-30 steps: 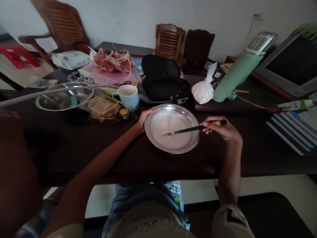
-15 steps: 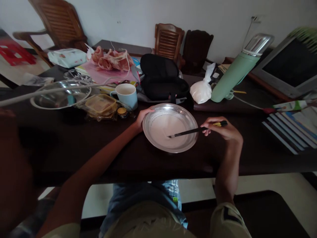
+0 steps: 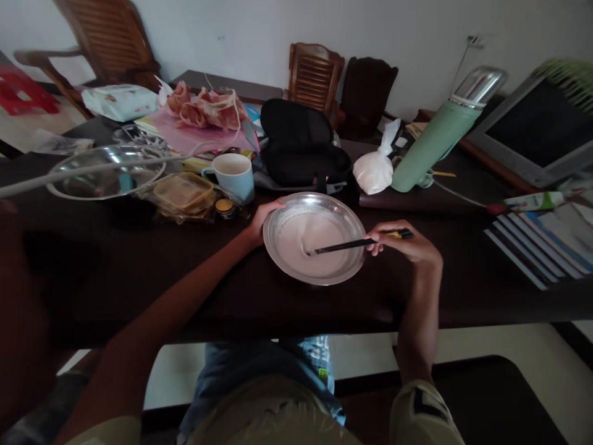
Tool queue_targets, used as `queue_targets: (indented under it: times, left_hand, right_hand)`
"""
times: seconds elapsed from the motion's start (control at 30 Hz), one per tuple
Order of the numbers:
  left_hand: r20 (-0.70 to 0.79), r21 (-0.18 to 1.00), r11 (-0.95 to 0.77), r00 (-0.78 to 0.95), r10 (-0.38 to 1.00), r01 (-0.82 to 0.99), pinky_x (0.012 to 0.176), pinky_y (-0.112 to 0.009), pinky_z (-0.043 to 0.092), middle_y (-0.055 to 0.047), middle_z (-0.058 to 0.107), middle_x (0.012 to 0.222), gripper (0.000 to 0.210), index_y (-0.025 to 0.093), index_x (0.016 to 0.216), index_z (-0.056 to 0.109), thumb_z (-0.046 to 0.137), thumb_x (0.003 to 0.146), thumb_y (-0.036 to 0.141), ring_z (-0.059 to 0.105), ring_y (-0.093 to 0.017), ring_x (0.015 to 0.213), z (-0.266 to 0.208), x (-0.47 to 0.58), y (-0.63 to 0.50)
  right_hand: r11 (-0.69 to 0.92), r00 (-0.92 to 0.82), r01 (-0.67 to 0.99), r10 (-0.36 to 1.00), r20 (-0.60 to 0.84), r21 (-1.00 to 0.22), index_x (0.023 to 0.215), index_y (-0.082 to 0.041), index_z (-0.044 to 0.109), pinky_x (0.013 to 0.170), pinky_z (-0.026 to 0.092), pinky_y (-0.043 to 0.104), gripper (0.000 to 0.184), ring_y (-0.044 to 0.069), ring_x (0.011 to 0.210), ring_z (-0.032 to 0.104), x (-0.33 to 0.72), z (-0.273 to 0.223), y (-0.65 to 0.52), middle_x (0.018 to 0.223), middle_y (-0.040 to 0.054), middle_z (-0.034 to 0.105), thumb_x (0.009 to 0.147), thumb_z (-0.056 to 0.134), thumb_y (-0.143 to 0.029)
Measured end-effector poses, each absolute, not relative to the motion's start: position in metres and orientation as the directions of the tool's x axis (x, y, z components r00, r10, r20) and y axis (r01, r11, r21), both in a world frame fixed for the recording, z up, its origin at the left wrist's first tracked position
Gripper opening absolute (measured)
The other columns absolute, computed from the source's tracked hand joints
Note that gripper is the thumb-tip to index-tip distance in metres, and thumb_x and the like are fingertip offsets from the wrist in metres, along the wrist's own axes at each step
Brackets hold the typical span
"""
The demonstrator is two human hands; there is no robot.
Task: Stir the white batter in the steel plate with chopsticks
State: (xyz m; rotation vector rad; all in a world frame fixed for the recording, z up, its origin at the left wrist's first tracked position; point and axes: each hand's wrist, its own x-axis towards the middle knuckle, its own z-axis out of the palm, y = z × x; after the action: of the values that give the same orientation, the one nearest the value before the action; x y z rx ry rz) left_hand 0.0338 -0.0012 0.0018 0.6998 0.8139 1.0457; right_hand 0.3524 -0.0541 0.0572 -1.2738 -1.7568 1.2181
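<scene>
1. The right hand (image 3: 405, 241) has its fingers (image 3: 376, 247) pinching black chopsticks (image 3: 340, 246) toward their upper end, likely so that the tips can reach down without the knuckles getting wet.
2. The left hand (image 3: 260, 221) clasps the far-left rim of the steel bowl (image 3: 273, 260), one digit over the edge and the others hidden beneath; this grip presumably stops the bowl from sliding or turning.
3. The bowl sits in front of the person's body, between the two hands, which suits an easy reach from both arms. It appears to rest on the dark tabletop (image 3: 287, 315).
4. Inside it lies a pale, smooth mixture (image 3: 319, 259), with the chopstick tips at its surface and a curved ripple beside them.
5. Behind the left hand stand a small yellow-lidded jar (image 3: 225, 208), a light-blue mug (image 3: 238, 180) and wrapped plastic containers (image 3: 180, 191), seemingly set back to leave the forearm room.
6. Beyond the right hand, a bag of white powder (image 3: 374, 172) sits beside a green thermos (image 3: 433, 148); its twisted neck probably prevents spills.
7. Farther out, a black case (image 3: 306, 164) lies open and books (image 3: 537, 247) are stacked at the right.
</scene>
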Motion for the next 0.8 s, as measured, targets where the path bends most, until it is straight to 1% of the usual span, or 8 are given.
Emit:
queue_targets:
  times: [0.13,0.27,0.4,0.5,0.57,0.7,0.73,0.8]
  left_hand:
    - [-0.254,0.817,0.350,0.260,0.932,-0.459,0.064,-0.028,0.050,-0.001,0.069,0.063,0.034,0.013,0.103,0.071,0.050,0.077,0.014,0.061,-0.016,0.054,0.0060,0.0345,-0.0040]
    - [-0.279,0.820,0.362,0.243,0.929,-0.444,0.062,-0.027,0.050,-0.001,0.066,0.057,0.030,0.012,0.097,0.072,0.048,0.078,0.013,0.060,-0.016,0.051,0.0093,0.0355,-0.0059]
    - [-0.276,0.818,0.362,0.247,0.929,-0.447,0.062,-0.027,0.050,-0.001,0.067,0.060,0.033,0.015,0.099,0.073,0.046,0.079,0.013,0.062,-0.017,0.055,0.0055,0.0346,-0.0029]
    - [-0.251,0.815,0.353,0.270,0.930,-0.460,0.067,-0.028,0.050,-0.002,0.070,0.067,0.035,0.017,0.099,0.073,0.046,0.079,0.011,0.065,-0.018,0.062,0.0020,0.0331,-0.0005]
    - [-0.258,0.817,0.356,0.265,0.929,-0.453,0.066,-0.028,0.050,-0.002,0.069,0.064,0.034,0.017,0.099,0.073,0.046,0.079,0.012,0.064,-0.017,0.059,0.0014,0.0325,-0.0003]
    - [-0.269,0.823,0.368,0.274,0.923,-0.432,0.065,-0.030,0.050,-0.001,0.068,0.062,0.037,0.017,0.107,0.071,0.047,0.079,0.015,0.063,-0.018,0.056,0.0020,0.0326,-0.0009]
    - [-0.263,0.822,0.367,0.280,0.923,-0.435,0.066,-0.030,0.050,-0.001,0.069,0.064,0.037,0.016,0.108,0.070,0.048,0.078,0.015,0.063,-0.018,0.058,0.0019,0.0328,-0.0008]
    - [-0.251,0.821,0.358,0.281,0.926,-0.446,0.068,-0.029,0.051,-0.001,0.070,0.067,0.038,0.015,0.108,0.070,0.047,0.078,0.014,0.064,-0.017,0.060,0.0015,0.0330,-0.0005]
  right_hand:
    - [0.126,-0.157,0.334,0.985,0.076,-0.934,0.081,-0.019,0.076,0.054,0.051,0.027,0.032,0.016,0.058,0.066,0.3507,0.0568,-0.0535,0.066,0.0043,0.072,0.074,0.075,-0.050]
    - [0.090,-0.328,0.329,0.944,-0.024,-0.940,0.082,-0.018,0.077,0.056,0.052,0.028,0.031,0.017,0.058,0.067,0.3502,0.0567,-0.0534,0.067,0.0050,0.072,0.074,0.075,-0.048]
    - [0.117,-0.139,0.319,0.987,0.076,-0.941,0.077,-0.020,0.076,0.053,0.050,0.027,0.029,0.016,0.055,0.065,0.3471,0.0567,-0.0535,0.064,0.0037,0.071,0.074,0.075,-0.048]
    - [0.136,-0.301,0.316,0.953,0.037,-0.939,0.083,-0.019,0.076,0.058,0.052,0.029,0.028,0.017,0.062,0.067,0.3451,0.0575,-0.0556,0.070,0.0048,0.072,0.076,0.074,-0.046]
    - [0.116,-0.354,0.326,0.935,-0.008,-0.938,0.081,-0.018,0.076,0.057,0.052,0.029,0.029,0.017,0.059,0.066,0.3484,0.0587,-0.0571,0.067,0.0052,0.072,0.076,0.074,-0.046]
    - [0.150,-0.135,0.338,0.985,0.110,-0.929,0.077,-0.019,0.075,0.053,0.050,0.026,0.027,0.014,0.054,0.063,0.3539,0.0598,-0.0577,0.063,0.0026,0.070,0.078,0.072,-0.046]
    - [0.170,-0.160,0.340,0.980,0.121,-0.925,0.079,-0.020,0.076,0.056,0.051,0.027,0.025,0.015,0.056,0.064,0.3531,0.0598,-0.0578,0.065,0.0025,0.070,0.078,0.072,-0.045]
    - [0.179,-0.330,0.344,0.942,0.060,-0.922,0.084,-0.020,0.076,0.060,0.053,0.028,0.025,0.016,0.061,0.066,0.3513,0.0601,-0.0587,0.069,0.0036,0.072,0.078,0.072,-0.044]
